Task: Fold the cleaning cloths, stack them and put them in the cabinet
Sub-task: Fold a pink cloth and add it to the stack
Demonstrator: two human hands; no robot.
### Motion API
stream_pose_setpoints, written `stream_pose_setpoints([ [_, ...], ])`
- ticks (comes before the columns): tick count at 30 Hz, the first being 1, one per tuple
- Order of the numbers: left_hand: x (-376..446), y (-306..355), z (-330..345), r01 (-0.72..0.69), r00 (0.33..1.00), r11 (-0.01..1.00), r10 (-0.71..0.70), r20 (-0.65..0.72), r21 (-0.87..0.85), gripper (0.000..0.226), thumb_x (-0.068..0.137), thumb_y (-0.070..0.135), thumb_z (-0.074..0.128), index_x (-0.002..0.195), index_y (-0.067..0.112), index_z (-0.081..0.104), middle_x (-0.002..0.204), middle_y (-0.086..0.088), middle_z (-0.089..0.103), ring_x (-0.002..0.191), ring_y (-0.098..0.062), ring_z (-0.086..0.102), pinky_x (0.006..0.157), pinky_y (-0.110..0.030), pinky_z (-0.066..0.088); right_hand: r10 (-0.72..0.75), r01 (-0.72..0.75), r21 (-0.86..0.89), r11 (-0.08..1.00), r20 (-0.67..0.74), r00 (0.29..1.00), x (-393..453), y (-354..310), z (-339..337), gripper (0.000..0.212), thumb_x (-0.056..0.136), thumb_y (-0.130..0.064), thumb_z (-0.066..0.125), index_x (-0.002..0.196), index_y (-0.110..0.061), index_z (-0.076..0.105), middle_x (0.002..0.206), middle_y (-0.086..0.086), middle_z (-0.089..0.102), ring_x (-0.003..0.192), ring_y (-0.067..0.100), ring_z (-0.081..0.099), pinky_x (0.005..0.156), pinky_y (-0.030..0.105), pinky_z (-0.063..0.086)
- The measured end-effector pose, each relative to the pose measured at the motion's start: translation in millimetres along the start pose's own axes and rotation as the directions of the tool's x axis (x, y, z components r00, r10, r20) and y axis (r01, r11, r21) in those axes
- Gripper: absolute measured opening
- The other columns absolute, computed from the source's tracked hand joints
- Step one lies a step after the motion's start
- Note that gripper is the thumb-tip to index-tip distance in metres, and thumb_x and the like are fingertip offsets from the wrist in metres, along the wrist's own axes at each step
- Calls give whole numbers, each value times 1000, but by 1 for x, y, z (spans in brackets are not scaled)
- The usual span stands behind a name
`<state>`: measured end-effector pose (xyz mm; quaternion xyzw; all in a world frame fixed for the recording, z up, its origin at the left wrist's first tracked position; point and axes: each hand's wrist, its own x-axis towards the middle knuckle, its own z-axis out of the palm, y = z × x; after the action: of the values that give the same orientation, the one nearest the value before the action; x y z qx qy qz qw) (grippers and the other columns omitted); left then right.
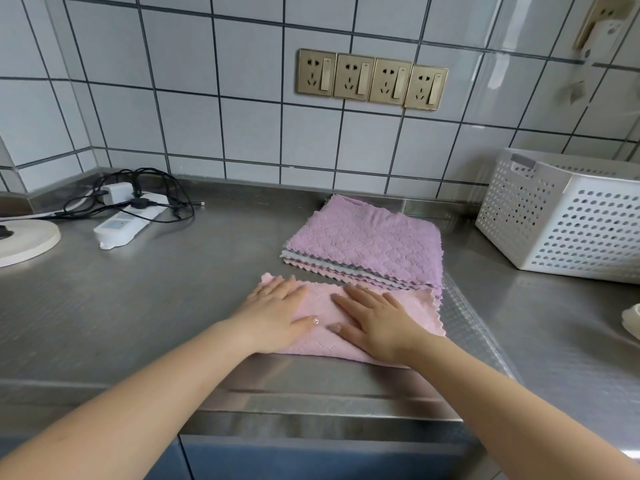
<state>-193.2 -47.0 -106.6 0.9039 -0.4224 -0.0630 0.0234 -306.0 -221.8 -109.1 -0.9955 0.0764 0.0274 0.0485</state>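
Observation:
A light pink cleaning cloth (420,308) lies folded flat on the steel counter near its front edge. My left hand (277,313) rests palm down on its left half, fingers spread. My right hand (375,318) presses flat on its right half. Neither hand grips anything. Just behind it sits a stack of folded cloths (367,242), purple on top with grey and pink layers showing at the zigzag edges. No cabinet interior is in view; a blue cabinet front (311,459) shows below the counter.
A white perforated basket (561,216) stands at the back right. A white power strip (128,221) with tangled black cables lies at the back left, beside a round white base (27,242). Wall sockets (370,79) are on the tiled wall.

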Motion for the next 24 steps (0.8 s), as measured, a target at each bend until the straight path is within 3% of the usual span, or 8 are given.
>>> stream_pose_setpoints([
  [5,-2,-16,2,63,998,998,-63,25,-10,72,91,64,20,150,28,1,159,4,-8,146,-13,-8,118,-43,-5,119,-119,-27,993,2,993,-16,27,1,113,51,-88,-19,150,-38,4,160,-6,-1,147,14,-2,119,42,1],
  [8,-2,-19,1,68,997,998,-67,34,-16,72,91,65,20,150,29,1,159,5,-8,146,-13,-8,118,-47,-5,190,-189,-39,981,10,982,-25,39,-2,109,54,-85,-16,150,-37,1,160,-5,-3,147,14,-4,119,42,-1],
  [12,-8,-24,0,117,993,993,-116,25,-11,71,92,64,19,150,27,3,159,4,-7,146,-13,-5,117,-50,-5,277,-275,-60,959,18,961,-40,51,-5,123,43,-90,-25,150,-35,1,160,-7,-3,147,15,-3,118,45,1],
  [14,-10,-18,-2,123,992,991,-122,-24,54,67,95,56,20,150,20,8,159,1,-2,146,-15,-4,117,-47,-5,302,-301,-107,948,-2,953,-41,49,-7,101,66,-85,-8,151,-30,7,160,-5,2,147,16,0,118,48,2],
  [17,-5,15,-5,18,992,999,-12,-124,48,57,99,40,26,148,12,19,159,-2,9,146,-18,5,119,-43,5,273,-279,-75,957,-74,959,-27,28,-11,64,94,-59,26,149,-26,20,159,0,11,147,19,6,117,50,6],
  [20,0,54,1,-67,992,996,60,-111,-59,54,99,32,27,148,10,19,158,-4,11,146,-18,9,118,-39,11,237,-229,125,965,-55,970,-12,-5,-12,53,99,-44,30,148,-24,23,158,3,15,145,21,14,114,49,12],
  [24,-1,60,13,-37,998,999,36,-60,-15,56,100,38,18,150,16,7,159,0,-3,146,-14,-3,119,-39,0,204,-199,60,978,-79,976,-15,-9,6,51,99,-46,24,147,-30,22,158,3,15,145,19,12,114,49,12],
])
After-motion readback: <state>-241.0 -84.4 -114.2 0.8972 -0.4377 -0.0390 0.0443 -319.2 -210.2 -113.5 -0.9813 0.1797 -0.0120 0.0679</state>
